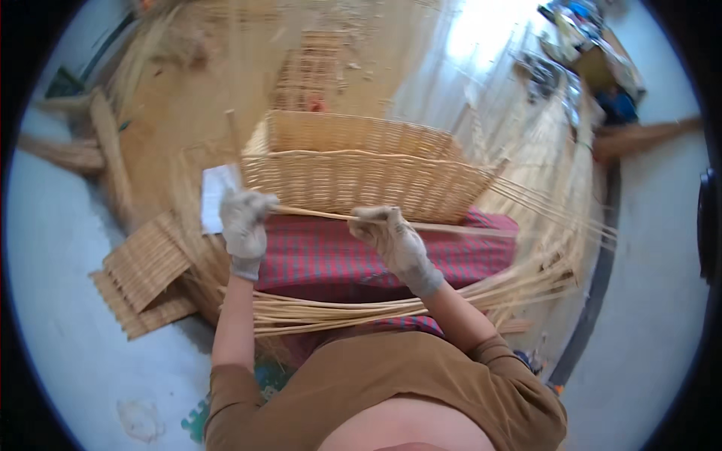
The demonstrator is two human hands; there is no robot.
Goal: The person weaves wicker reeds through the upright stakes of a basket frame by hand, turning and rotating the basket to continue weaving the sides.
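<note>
A pale cane strand (312,212) runs between my two gloved hands, in front of the wicker basket (365,180). My left hand (244,222) is closed on it beside the basket's lower left corner, slightly blurred. My right hand (383,237) grips the same strand farther right, fingers bent round it. The basket sits on a red and grey checked cloth (308,255) over my legs. A bundle of long canes (338,310) lies across the cloth below my hands. A white sheet (213,199) lies behind my left hand.
Woven panels (147,263) lie at the left, another (308,64) behind the basket. Loose pale cane bundles (560,173) lie at the right, with a pile of bags and odds and ends (613,68) beyond. Wooden pieces (105,150) sit at the left edge.
</note>
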